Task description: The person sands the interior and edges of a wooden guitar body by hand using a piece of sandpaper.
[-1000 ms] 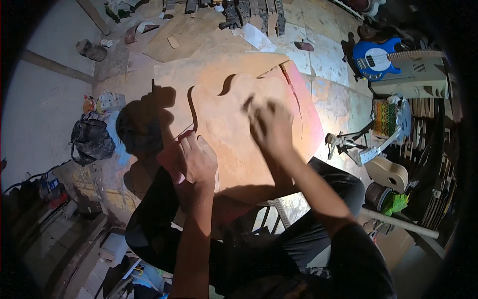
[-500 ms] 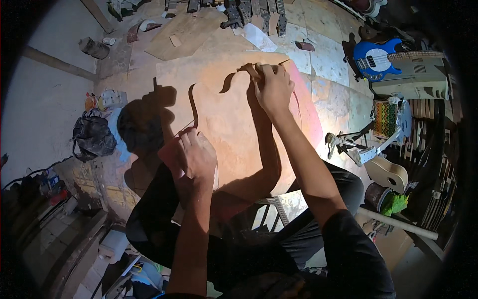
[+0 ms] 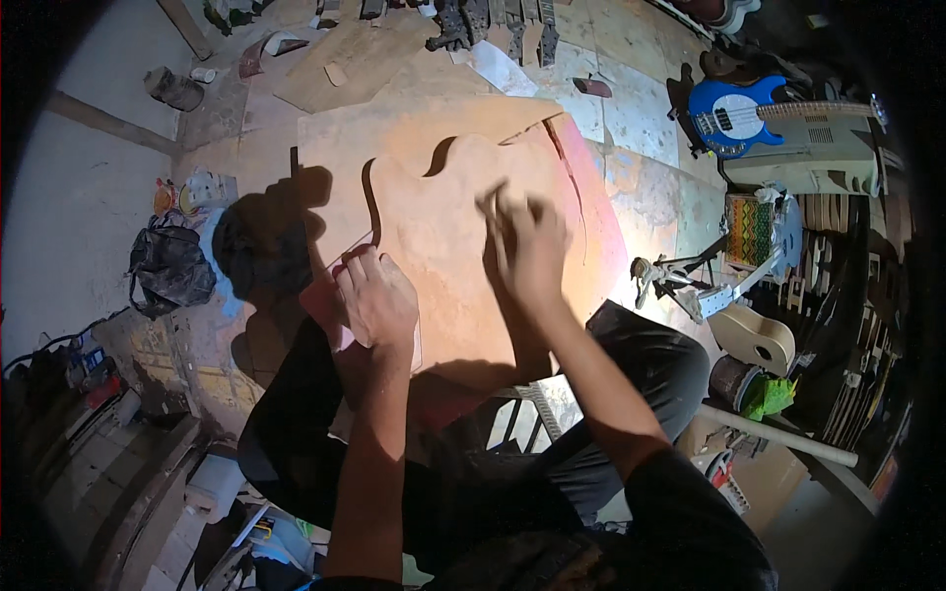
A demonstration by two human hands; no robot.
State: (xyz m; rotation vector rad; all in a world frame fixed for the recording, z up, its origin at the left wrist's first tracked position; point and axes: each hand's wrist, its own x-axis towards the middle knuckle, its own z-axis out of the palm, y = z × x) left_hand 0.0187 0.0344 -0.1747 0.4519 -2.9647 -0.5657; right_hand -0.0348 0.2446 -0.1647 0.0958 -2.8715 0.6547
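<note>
A pale wooden guitar body (image 3: 448,266) with curved horn cutouts lies before me on a wider, pink-edged board (image 3: 596,187) over my lap. My left hand (image 3: 377,300) is closed on the body's left edge, fingers bent over it and the thumb side on its face. Above the right part of the body is my right hand (image 3: 532,246), smeared by motion. Its fingers look pinched around a small brownish piece (image 3: 495,202), too blurred to name. A dark shadow of the right arm falls across the wood.
A blue electric bass (image 3: 739,116) stands at the far right, with an acoustic guitar body (image 3: 754,340) nearer. A black bag (image 3: 169,266) sits at the left. Flat boards (image 3: 350,64) and several guitar necks (image 3: 507,34) lie on the floor ahead.
My right hand has come away from the body's far right horn and moved nearer to me, over the wood. My left hand stays on the left edge.
</note>
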